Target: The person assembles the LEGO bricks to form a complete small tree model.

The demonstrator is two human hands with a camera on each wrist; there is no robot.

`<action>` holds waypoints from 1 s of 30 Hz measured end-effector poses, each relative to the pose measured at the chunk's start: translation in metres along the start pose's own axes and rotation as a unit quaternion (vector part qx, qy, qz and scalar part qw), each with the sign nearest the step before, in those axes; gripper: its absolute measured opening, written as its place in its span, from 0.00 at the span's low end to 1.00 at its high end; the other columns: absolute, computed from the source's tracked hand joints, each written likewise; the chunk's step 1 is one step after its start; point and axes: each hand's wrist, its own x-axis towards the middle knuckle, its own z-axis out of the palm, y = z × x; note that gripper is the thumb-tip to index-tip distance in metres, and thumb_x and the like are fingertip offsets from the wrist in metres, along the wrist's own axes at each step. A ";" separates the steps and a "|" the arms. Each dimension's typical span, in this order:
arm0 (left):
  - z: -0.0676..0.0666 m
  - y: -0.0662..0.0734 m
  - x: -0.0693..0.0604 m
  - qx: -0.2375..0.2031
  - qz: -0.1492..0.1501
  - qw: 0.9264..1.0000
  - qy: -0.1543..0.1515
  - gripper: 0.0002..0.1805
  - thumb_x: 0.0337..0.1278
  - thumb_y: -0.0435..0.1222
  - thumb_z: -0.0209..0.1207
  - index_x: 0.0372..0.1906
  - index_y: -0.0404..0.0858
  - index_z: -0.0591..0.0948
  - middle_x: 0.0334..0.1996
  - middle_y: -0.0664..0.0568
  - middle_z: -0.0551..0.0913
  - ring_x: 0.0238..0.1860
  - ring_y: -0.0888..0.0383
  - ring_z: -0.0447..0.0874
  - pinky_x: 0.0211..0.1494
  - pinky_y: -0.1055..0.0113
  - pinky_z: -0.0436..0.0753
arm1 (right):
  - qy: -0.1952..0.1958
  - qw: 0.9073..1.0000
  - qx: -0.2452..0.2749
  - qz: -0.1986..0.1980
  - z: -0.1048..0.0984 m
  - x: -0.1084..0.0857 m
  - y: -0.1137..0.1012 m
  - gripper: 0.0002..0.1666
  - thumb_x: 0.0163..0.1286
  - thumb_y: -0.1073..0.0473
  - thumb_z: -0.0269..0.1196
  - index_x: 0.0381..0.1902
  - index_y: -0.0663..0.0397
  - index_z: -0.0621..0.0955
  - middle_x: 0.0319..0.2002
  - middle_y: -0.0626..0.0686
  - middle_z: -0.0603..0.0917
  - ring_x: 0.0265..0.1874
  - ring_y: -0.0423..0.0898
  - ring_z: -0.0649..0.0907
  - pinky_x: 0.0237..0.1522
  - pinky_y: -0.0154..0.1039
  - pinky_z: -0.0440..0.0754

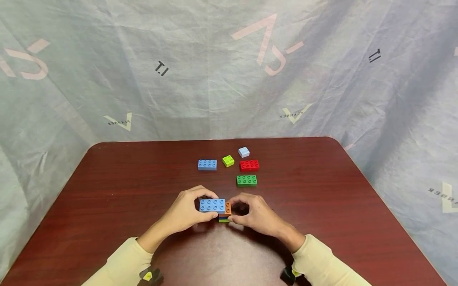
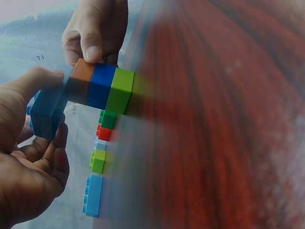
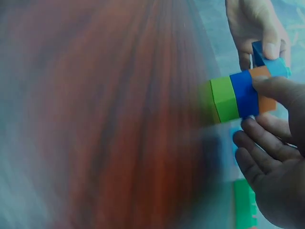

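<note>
My left hand (image 1: 186, 208) grips a long light blue brick (image 1: 212, 205) between thumb and fingers. That brick lies over the left part of an orange brick (image 1: 228, 207) and juts out to the left; whether its studs are fully joined, I cannot tell. Under the orange brick come a dark blue brick (image 2: 101, 86) and a lime green brick (image 2: 121, 91), stacked in line. With thumb and fingers, my right hand (image 1: 258, 214) holds this stack from the right, the thumb on the orange brick in the right wrist view.
Beyond the hands lie loose bricks: a green one (image 1: 246, 181), a red one (image 1: 249, 165), a small lime one (image 1: 228, 161), a small pale blue one (image 1: 244, 152) and a long blue one (image 1: 207, 165). The brown table (image 1: 118, 178) ends at a grey cloth (image 1: 179, 99).
</note>
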 end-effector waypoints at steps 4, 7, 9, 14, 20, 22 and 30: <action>0.001 0.000 0.000 -0.003 -0.002 1.000 -0.002 0.19 0.48 0.43 0.78 0.47 0.57 0.85 0.43 0.64 0.84 0.41 0.62 0.81 0.45 0.65 0.83 | -0.007 1.000 -0.016 -0.021 -0.013 0.000 0.002 0.23 0.62 0.59 0.76 0.55 0.51 0.85 0.50 0.48 0.88 0.49 0.48 0.87 0.52 0.45 0.86; 0.001 -0.001 0.000 -0.004 -0.001 1.000 -0.003 0.19 0.49 0.43 0.78 0.47 0.57 0.86 0.44 0.63 0.84 0.42 0.62 0.80 0.45 0.66 0.82 | 0.004 1.000 -0.009 -0.025 -0.027 0.004 0.006 0.25 0.62 0.59 0.76 0.57 0.55 0.84 0.53 0.53 0.87 0.51 0.52 0.86 0.54 0.51 0.86; 0.001 -0.001 0.000 -0.005 0.001 1.000 -0.003 0.19 0.50 0.44 0.78 0.48 0.56 0.86 0.44 0.62 0.85 0.42 0.62 0.80 0.45 0.66 0.82 | 0.019 1.000 0.003 -0.022 -0.037 0.010 0.012 0.26 0.62 0.60 0.76 0.57 0.58 0.84 0.54 0.56 0.87 0.51 0.55 0.86 0.54 0.55 0.85; 0.002 -0.001 0.000 -0.006 -0.002 1.000 0.000 0.19 0.49 0.44 0.78 0.48 0.56 0.86 0.44 0.62 0.85 0.42 0.62 0.80 0.45 0.65 0.82 | 0.069 0.997 -0.026 0.000 -0.055 0.026 0.033 0.25 0.62 0.59 0.76 0.56 0.57 0.84 0.54 0.55 0.86 0.50 0.56 0.85 0.52 0.54 0.85; 0.002 0.000 -0.001 -0.006 -0.007 1.000 -0.001 0.19 0.49 0.43 0.77 0.48 0.56 0.85 0.43 0.64 0.84 0.42 0.63 0.80 0.44 0.68 0.81 | 0.070 0.996 -0.042 0.045 -0.064 0.040 0.052 0.26 0.61 0.59 0.76 0.57 0.55 0.84 0.55 0.54 0.86 0.54 0.53 0.85 0.57 0.52 0.82; 0.001 0.001 -0.001 -0.006 -0.009 1.000 -0.003 0.19 0.50 0.43 0.77 0.48 0.56 0.85 0.43 0.64 0.84 0.42 0.63 0.81 0.44 0.69 0.81 | 0.058 0.996 -0.046 0.058 -0.064 0.043 0.057 0.26 0.62 0.59 0.75 0.58 0.54 0.84 0.55 0.53 0.86 0.53 0.51 0.84 0.56 0.49 0.82; 0.002 0.001 0.000 -0.002 -0.012 1.000 -0.008 0.19 0.50 0.43 0.77 0.49 0.57 0.85 0.44 0.65 0.83 0.43 0.62 0.81 0.45 0.69 0.81 | 0.023 0.997 -0.034 0.070 -0.062 0.049 0.069 0.23 0.63 0.59 0.74 0.56 0.52 0.85 0.51 0.55 0.87 0.39 0.45 0.82 0.41 0.36 0.81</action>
